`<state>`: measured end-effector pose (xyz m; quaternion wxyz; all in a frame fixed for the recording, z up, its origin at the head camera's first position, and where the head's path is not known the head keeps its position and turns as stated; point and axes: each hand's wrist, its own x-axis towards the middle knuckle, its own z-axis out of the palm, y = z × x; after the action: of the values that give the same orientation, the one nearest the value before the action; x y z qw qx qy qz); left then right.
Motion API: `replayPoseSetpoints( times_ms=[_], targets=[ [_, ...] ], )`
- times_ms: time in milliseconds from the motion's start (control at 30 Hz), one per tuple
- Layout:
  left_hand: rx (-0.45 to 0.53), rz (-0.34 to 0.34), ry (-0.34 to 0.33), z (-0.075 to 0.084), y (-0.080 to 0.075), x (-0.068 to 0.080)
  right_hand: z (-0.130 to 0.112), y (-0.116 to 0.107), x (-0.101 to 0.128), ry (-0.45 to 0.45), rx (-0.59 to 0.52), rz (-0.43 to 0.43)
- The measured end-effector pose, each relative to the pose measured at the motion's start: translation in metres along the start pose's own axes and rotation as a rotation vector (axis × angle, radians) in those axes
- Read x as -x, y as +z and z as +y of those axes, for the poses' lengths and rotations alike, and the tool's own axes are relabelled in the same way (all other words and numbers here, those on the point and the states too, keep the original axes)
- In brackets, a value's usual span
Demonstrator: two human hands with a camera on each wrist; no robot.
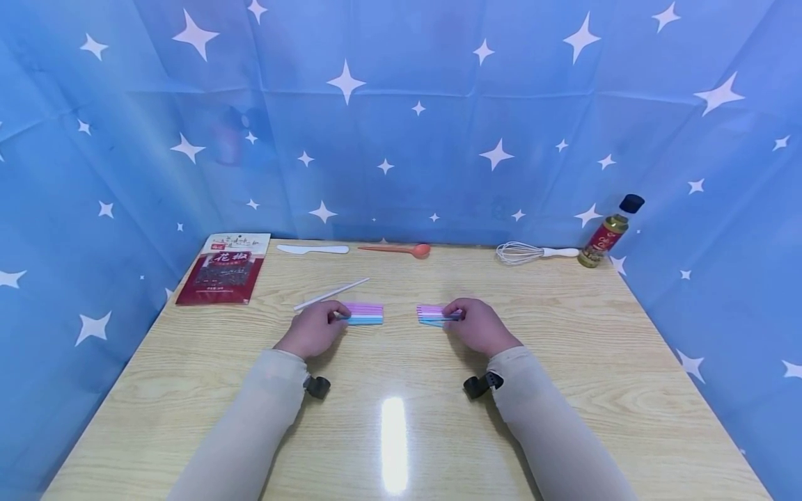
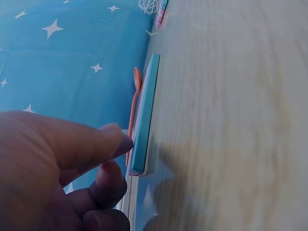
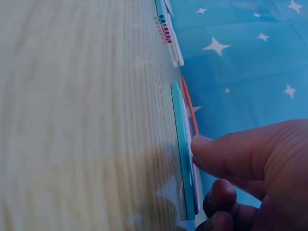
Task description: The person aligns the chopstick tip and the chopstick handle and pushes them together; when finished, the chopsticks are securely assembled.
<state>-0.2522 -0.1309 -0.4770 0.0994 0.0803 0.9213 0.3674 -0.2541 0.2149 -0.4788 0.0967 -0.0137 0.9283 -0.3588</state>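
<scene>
In the head view two flat bundles of thin pink and blue sticks lie in line on the table, ends facing across a gap. My left hand (image 1: 315,328) grips the outer end of the left sticks (image 1: 366,313), thumb and curled fingers about it. At the outer end of the right sticks (image 1: 431,313), my right hand (image 1: 479,325) holds them likewise. One blue stick there slants slightly away from the others. The left wrist view shows a blue stick (image 2: 147,113) nearest the camera; the right wrist view shows another blue stick (image 3: 181,130). Both hands hide the outer ends.
A white stick (image 1: 332,294) lies slanted behind the left hand. Along the back are a red spice packet (image 1: 222,271), a white knife (image 1: 313,249), an orange spoon (image 1: 420,250), a whisk (image 1: 520,253) and an oil bottle (image 1: 604,236). A starred blue curtain (image 1: 401,125) hangs behind.
</scene>
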Motion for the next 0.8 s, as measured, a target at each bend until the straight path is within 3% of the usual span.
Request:
replayPoseSetpoints(
  times_ms=[500,800],
  targets=[
    [-0.019,0.004,0.014,0.0014,0.0003,0.0011,-0.0010,-0.0004,0.0007,-0.038,0.016,0.015],
    [-0.030,0.003,0.015,0.0008,0.0006,0.0010,-0.0025,-0.0002,0.0003,-0.001,0.034,0.013]
  ],
)
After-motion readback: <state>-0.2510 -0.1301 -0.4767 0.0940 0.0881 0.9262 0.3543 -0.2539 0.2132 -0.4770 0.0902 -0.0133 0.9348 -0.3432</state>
